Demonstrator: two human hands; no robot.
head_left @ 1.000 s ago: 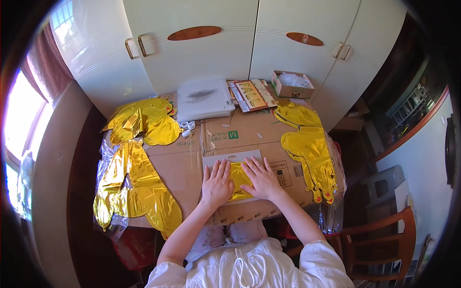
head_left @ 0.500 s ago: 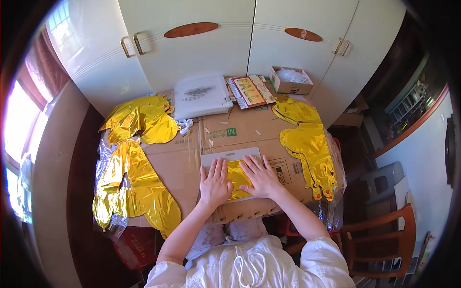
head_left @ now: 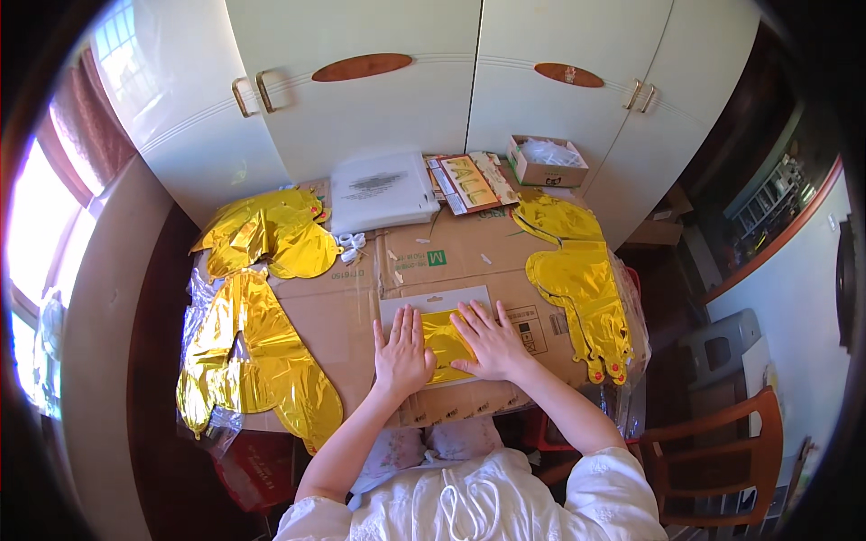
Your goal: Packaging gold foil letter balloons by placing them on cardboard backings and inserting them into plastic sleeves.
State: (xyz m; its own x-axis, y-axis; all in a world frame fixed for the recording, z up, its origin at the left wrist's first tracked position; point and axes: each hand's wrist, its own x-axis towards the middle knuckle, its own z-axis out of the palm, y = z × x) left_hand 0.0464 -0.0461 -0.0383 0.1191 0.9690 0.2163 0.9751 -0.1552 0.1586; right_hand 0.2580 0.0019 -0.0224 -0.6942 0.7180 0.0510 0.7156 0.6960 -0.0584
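My left hand [head_left: 403, 355] lies flat, fingers stretched out, on the left side of a folded gold foil balloon [head_left: 444, 332]. My right hand [head_left: 495, 344] presses on its right side with the fingers spread and the thumb pointing inward. Under the foil is a white card or pouch [head_left: 436, 299] with a hanging slot at its far edge. Both hands cover parts of the foil and of the card. Flattened cardboard [head_left: 343, 311] lies beneath them on the table.
Gold foil balloons [head_left: 257, 338] spread along the left side and more gold foil [head_left: 582, 284] along the right. At the back are clear plastic bags [head_left: 383, 194], printed cards [head_left: 467, 185], a small box [head_left: 548, 171] and white-handled scissors [head_left: 350, 246]. A wooden chair [head_left: 767, 451] stands right.
The view has shifted slightly. Both hands stay flat on the foil, with the right fingertips a little farther apart from the left hand's.
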